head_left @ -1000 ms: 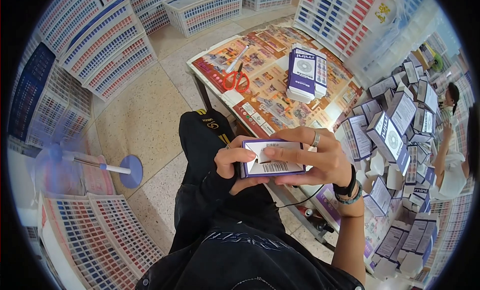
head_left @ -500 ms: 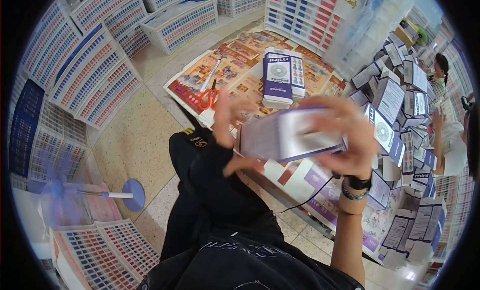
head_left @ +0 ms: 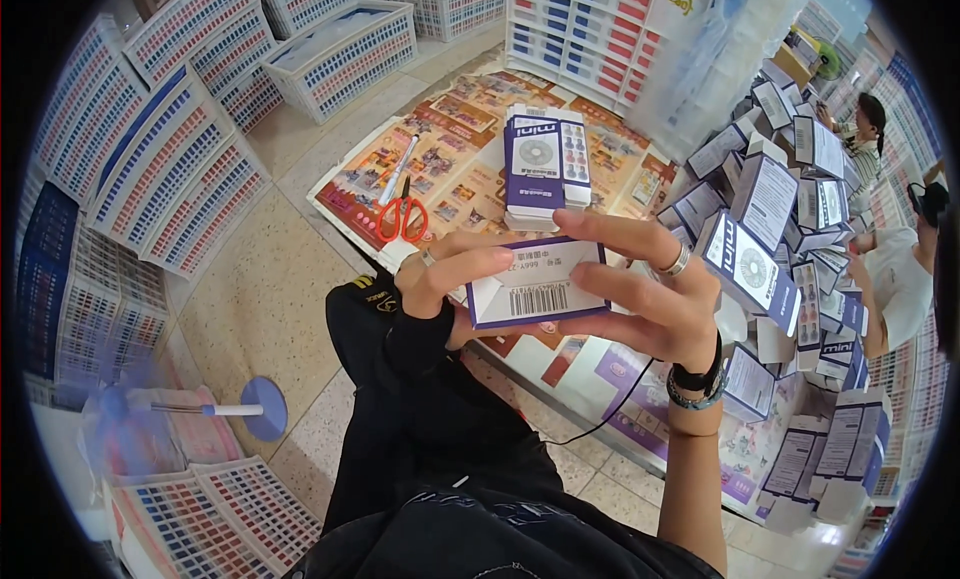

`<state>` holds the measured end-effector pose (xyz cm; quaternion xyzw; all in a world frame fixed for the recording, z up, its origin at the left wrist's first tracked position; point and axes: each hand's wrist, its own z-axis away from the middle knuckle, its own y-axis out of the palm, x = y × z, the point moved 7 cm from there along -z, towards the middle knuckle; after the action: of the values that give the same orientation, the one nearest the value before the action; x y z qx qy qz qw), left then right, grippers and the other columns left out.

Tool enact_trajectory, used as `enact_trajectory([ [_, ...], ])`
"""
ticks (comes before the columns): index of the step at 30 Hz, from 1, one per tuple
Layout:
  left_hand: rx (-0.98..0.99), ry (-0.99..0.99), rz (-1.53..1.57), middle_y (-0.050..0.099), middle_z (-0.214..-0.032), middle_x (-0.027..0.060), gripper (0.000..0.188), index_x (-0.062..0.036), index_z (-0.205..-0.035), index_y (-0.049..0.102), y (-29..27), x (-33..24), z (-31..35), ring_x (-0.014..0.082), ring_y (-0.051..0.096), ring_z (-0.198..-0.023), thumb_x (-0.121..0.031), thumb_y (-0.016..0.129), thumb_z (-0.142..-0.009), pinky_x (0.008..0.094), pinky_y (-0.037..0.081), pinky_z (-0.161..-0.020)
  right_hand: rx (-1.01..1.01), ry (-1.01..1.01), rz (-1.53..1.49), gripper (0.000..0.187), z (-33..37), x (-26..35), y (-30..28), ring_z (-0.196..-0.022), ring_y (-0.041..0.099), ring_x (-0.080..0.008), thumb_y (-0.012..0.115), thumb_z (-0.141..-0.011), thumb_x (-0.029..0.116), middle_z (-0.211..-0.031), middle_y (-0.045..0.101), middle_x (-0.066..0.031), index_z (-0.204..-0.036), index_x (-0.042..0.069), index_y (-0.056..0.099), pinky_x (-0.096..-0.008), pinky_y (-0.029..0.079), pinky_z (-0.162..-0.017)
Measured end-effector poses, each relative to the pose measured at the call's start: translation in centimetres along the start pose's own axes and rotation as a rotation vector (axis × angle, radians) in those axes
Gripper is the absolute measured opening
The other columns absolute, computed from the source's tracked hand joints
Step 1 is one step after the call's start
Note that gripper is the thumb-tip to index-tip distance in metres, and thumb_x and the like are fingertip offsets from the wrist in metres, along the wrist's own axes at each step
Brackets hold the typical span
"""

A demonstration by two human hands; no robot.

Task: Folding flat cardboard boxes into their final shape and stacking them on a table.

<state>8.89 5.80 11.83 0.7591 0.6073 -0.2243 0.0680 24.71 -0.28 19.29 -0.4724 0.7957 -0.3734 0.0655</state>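
Observation:
Between my hands is a small white and purple cardboard box (head_left: 535, 269), its barcoded end panel facing up toward me. My left hand (head_left: 440, 279) grips the left side, fingers bent along the panel's edge. My right hand (head_left: 650, 289) holds the right side, with fingers over the far edge and on the panel. A ring and a dark wristband show on that hand and wrist. Just beyond the box, a stack of flat purple and white cartons (head_left: 540, 164) lies on the table. Orange-handled scissors (head_left: 403, 219) rest left of the stack, near a white pen-like cutter (head_left: 399, 169).
A large heap of assembled boxes (head_left: 765, 204) covers the table's right side. White plastic crates (head_left: 340, 59) stand at the back left. A blue fan (head_left: 265, 409) is on the left floor. Two people work beyond the heap, one in a white shirt (head_left: 900, 279).
The box has turned from its long side to show its barcoded end panel. Both hands, blurred earlier, have closed in on its two sides.

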Motion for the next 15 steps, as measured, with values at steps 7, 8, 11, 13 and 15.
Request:
enact_trajectory([
  [7, 0.167, -0.07, 0.018, 0.056, -0.121, 0.023, 0.105, -0.0048, -0.14, 0.027, -0.8, 0.9, 0.4, 0.03, 0.061, -0.101, -0.046, 0.085, -0.063, 0.0383, 0.049, -0.084, 0.008, 0.041, -0.056, 0.043, -0.5, 0.2, 0.7, -0.105, 0.062, -0.0347, 0.083, -0.063, 0.014, -0.113, 0.061, -0.0214, -0.097, 0.002, 0.059, -0.0407, 0.053, -0.087],
  [8, 0.054, -0.268, 0.112, 0.045, -0.134, 0.0251, 0.116, -0.0025, -0.147, 0.02, -1.1, 1.6, 1.0, 0.0312, 0.051, -0.117, -0.069, 0.071, -0.067, 0.0419, 0.039, -0.097, -0.007, 0.071, -0.053, 0.044, -0.8, 0.3, 0.6, -0.105, 0.061, -0.0348, 0.083, -0.065, 0.009, -0.112, 0.061, -0.0208, -0.1, 0.002, 0.057, -0.0431, 0.052, -0.089],
  [11, 0.385, -0.393, -0.206, 0.033, -0.146, 0.0238, 0.1, -0.0054, -0.146, 0.028, -1.0, 6.9, 0.6, 0.0407, 0.035, -0.133, -0.061, 0.069, -0.073, 0.0462, 0.025, -0.11, -0.373, 0.028, 0.258, 0.048, 0.0, 0.6, -4.6, -0.107, 0.056, -0.0338, 0.076, -0.066, -0.004, -0.111, 0.057, -0.0195, -0.107, 0.002, 0.053, -0.0465, 0.044, -0.096],
  [13, 0.689, -0.323, -0.625, 0.029, -0.15, 0.0218, 0.099, -0.0098, -0.148, 0.027, 4.7, 12.4, 1.7, 0.0432, 0.023, -0.139, -0.053, 0.074, -0.071, 0.0527, 0.022, -0.111, -0.738, 0.013, 0.577, 0.045, 3.1, 1.8, -10.6, -0.11, 0.054, -0.0307, 0.075, -0.069, -0.009, -0.112, 0.056, -0.0181, -0.107, -0.001, 0.053, -0.0421, 0.043, -0.099],
  [15, 0.734, -0.257, -0.743, 0.028, -0.15, 0.0224, 0.097, -0.0107, -0.146, 0.03, 6.7, 13.6, 1.8, 0.0411, 0.024, -0.139, -0.051, 0.075, -0.071, 0.0524, 0.02, -0.112, -0.989, -0.032, 0.732, 0.039, 5.6, 2.0, -13.9, -0.101, 0.059, -0.0242, 0.076, -0.072, -0.009, -0.115, 0.055, -0.0172, -0.102, -0.003, 0.054, -0.0313, 0.052, -0.088],
])
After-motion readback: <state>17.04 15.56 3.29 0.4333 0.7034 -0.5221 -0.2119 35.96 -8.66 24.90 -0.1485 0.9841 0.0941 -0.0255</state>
